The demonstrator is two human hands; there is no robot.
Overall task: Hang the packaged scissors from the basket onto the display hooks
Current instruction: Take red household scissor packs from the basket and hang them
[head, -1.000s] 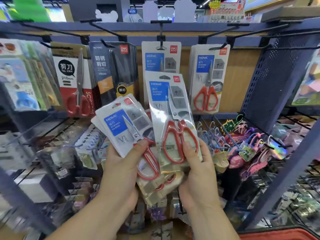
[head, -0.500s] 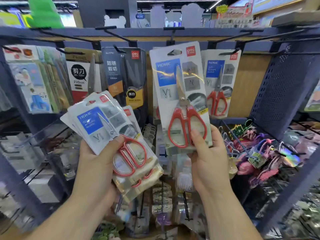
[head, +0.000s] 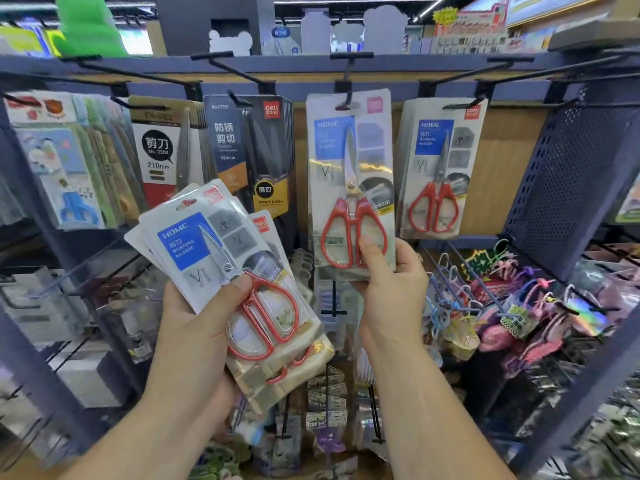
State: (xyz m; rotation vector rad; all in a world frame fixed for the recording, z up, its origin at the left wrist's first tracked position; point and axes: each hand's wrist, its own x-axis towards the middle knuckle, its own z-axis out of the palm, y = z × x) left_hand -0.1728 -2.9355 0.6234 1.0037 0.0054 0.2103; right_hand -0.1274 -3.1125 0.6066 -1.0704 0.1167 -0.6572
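One red-handled scissors pack (head: 349, 181) was up at the centre hook (head: 347, 95), hang hole right at the tip, the right hand (head: 391, 289) pinching its bottom edge, thumb in front. Lower left, the left hand (head: 194, 334) gripped a fanned stack of packs (head: 207, 251), fingers curled behind. Matching hung packs (head: 440, 168) sat just beside it.

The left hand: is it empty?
No, the left hand grips a fanned stack of white-carded red-handled scissors packs, while the right hand holds a single such pack.

Bright overhead light, packaging glare, blurred warped edges.
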